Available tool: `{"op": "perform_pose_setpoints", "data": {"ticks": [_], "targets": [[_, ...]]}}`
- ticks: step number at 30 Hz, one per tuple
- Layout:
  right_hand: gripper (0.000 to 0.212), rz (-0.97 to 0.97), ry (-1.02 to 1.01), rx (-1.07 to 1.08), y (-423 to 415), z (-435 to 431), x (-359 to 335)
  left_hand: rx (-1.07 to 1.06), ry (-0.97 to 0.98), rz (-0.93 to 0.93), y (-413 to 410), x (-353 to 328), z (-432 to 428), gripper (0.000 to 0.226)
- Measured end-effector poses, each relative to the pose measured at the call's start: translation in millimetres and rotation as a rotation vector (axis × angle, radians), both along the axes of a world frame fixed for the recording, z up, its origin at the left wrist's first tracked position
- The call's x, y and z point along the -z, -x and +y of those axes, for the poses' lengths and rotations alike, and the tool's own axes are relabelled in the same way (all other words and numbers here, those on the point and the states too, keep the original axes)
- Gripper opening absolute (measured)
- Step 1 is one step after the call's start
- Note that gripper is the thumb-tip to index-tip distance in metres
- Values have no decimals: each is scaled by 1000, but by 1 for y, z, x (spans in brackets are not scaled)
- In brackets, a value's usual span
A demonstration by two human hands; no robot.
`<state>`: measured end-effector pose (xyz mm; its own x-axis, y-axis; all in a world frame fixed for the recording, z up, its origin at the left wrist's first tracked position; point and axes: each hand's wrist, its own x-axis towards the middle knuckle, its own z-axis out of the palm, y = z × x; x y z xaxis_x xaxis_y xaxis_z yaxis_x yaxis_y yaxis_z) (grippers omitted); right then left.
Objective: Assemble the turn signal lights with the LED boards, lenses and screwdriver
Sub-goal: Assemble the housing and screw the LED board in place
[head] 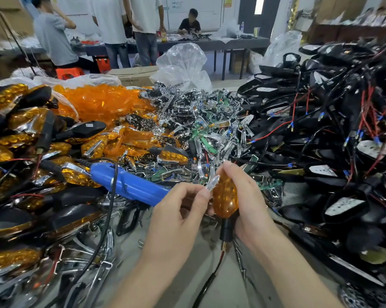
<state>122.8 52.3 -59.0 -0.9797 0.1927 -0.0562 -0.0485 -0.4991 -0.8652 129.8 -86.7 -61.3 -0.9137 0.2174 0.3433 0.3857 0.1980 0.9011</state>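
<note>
Nearest, bare table (pixel 183 283) shows only as a strip between the forearms. The right hand (pixel 251 203) wraps the amber turn signal light (pixel 225 200), which stands lengthwise with its black stem toward the person. The left hand (pixel 176 221) pinches a clear lens (pixel 212 182) against its far tip. Behind lies the blue screwdriver (pixel 130 185), then the LED boards (pixel 209 123). The print on the cardboard box (pixel 134 77) is unreadable.

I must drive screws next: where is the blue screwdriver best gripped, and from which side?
Probably round the thick middle of the blue screwdriver, coming from above: it lies on the pile, top bare, and a black cord crosses its far part.
</note>
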Motion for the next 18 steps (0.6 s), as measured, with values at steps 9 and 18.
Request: {"op": "perform_pose_setpoints", "data": {"ticks": [9,18], "targets": [[31,40,-45,119,1,-4,0,-29,-46,-26,-1,0,5,32],[32,63,-98,130,-3,-8,1,-91,107,146,0,4,6,28]]}}
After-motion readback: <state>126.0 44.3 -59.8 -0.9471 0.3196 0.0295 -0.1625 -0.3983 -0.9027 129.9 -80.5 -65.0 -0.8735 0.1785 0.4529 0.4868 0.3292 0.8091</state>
